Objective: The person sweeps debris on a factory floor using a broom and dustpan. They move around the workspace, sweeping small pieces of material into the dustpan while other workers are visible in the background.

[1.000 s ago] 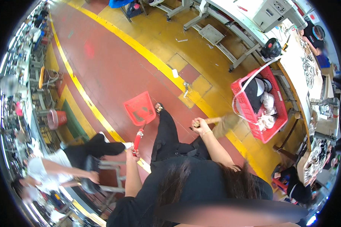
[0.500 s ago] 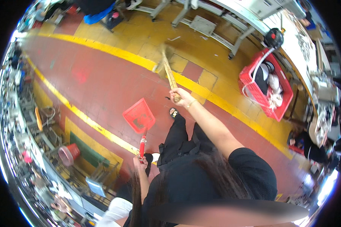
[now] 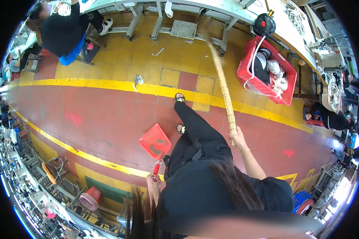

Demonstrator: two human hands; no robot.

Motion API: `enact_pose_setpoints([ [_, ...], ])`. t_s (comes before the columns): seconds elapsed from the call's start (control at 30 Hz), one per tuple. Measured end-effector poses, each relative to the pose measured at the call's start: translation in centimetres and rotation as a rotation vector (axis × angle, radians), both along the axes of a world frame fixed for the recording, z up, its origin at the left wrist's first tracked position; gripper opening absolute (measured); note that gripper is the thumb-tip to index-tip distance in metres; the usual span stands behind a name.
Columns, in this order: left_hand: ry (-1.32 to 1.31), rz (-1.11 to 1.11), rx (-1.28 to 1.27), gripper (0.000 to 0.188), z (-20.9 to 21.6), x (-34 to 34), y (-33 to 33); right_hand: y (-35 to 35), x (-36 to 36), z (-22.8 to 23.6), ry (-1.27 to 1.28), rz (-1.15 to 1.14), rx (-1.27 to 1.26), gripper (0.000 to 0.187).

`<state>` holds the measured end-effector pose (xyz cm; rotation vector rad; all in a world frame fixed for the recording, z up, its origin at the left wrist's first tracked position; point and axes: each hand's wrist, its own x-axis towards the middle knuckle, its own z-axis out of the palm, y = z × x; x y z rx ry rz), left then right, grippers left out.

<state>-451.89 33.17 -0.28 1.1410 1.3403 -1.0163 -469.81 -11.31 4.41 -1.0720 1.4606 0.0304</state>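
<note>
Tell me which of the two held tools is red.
The dustpan, gripped by its red handle in the left hand; the long stick in the right hand is pale yellow instead.

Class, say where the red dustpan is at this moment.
In the head view, the red dustpan is just left of centre, its handle in the left hand, beside the person's black trousers.

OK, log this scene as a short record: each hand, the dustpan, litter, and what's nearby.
Left hand: closed around the red handle of a dustpan
Right hand: gripping a long tan stick, far end blurred
Dustpan contents: dark debris
Litter: crumpled piece at a yellow floor stripe
Right side: red basket holding black and white items; black fan above it in view
Upper left: co-worker in black top
</note>
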Motion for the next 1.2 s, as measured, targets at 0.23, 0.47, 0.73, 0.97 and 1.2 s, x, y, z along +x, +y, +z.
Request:
enact_pose_setpoints([
  [0.23, -0.094, -0.045, 0.172, 0.02, 4.1, 7.3, -5.5, -18.5, 14.7, -14.0, -0.282, -0.417, -0.172, 0.029],
  [0.47, 0.062, -0.193, 0.038, 0.023, 1.8, 17.1, -5.1, -39.0, 19.9, -23.5, 0.284, -0.244, -0.368, 0.023],
  [0.73, -0.107, -0.232, 0.192, 0.02, 1.8, 25.8, -10.4, -40.6, 13.3, -32.2, 0.886, 0.364, -0.387, 0.032],
  [0.97, -0.045, -0.282, 0.247, 0.025, 3.6, 29.7, -15.2, -19.3, 8.5, -27.8, 0.844, 0.318, -0.091, 0.061],
  [1.2, -0.132, -0.411, 0.114, 0.025, 1.1, 31.4, -15.1, -6.0, 10.9, -19.7, 0.436, 0.076, 0.36, 0.047],
])
